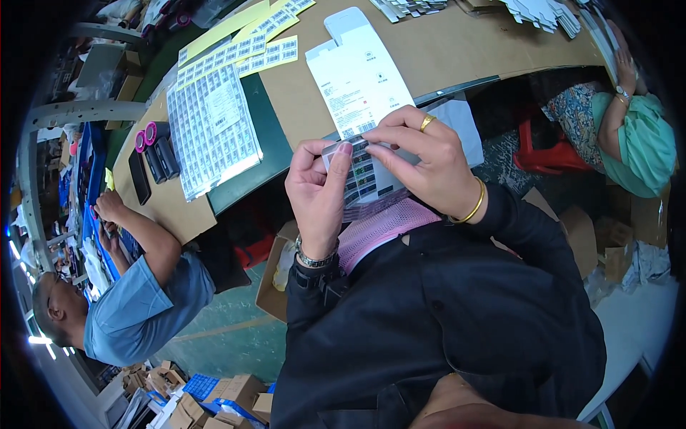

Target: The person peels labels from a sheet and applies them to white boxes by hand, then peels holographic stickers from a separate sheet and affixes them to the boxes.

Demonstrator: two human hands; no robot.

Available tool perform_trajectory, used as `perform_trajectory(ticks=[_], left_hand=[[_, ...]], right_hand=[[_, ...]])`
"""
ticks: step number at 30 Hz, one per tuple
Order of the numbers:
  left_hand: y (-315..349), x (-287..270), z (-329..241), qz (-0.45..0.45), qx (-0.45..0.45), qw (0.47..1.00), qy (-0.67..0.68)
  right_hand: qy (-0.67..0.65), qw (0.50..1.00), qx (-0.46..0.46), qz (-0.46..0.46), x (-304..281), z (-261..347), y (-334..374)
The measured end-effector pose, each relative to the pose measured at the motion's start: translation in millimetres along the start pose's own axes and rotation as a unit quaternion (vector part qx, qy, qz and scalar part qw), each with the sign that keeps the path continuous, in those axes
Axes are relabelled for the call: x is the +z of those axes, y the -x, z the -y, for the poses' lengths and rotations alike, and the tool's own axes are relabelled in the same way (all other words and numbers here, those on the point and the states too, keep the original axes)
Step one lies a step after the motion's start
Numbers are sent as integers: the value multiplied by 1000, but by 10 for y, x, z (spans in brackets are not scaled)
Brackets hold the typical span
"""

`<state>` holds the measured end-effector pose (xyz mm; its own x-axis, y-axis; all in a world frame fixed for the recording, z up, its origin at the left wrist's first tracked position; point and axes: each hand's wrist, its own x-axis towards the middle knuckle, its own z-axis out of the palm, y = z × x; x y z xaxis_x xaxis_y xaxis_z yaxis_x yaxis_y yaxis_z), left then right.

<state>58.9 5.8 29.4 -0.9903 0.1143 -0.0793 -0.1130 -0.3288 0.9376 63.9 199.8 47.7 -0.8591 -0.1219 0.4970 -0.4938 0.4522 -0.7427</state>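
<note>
My left hand (pixel 316 200) holds a clear sheet of small dark labels (pixel 361 171) in front of my waist, thumb on its upper left part. My right hand (pixel 429 154), with a gold ring and bracelet, pinches at the upper edge of that sheet. Whether a single label is between those fingertips is too small to tell. Just beyond my hands, a flattened white carton (pixel 357 79) with printed text lies on the table, its near end close to my fingertips.
Barcode sticker sheets (pixel 218 121) and yellow-backed strips (pixel 221 61) lie left on the brown tabletop (pixel 286 100). Beside them are dark rolls (pixel 163 157) and a black phone (pixel 138 179). A person in blue (pixel 143 307) works left; another in green (pixel 632 150) sits right. Flat cartons (pixel 547 14) stand at the back.
</note>
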Motion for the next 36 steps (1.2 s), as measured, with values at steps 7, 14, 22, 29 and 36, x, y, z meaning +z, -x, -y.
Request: perform_trajectory(ticks=[7,14,22,29,36], left_hand=[[-48,58,-24,-1,3,999,-43],[-143,35,12,-26,-17,999,13],[-210,-145,-38,5,38,958,-283],[-543,-84,-54,96,306,833,-451],[-709,-122,43,114,299,816,-481]], right_hand=[[17,1000,-16,-8,21,-18,-52],[20,998,-54,28,25,-47,-107],[-11,996,-21,82,-343,-239,-534],[81,987,-19,137,-249,-792,-974],[101,979,48,169,17,-1055,-1061]])
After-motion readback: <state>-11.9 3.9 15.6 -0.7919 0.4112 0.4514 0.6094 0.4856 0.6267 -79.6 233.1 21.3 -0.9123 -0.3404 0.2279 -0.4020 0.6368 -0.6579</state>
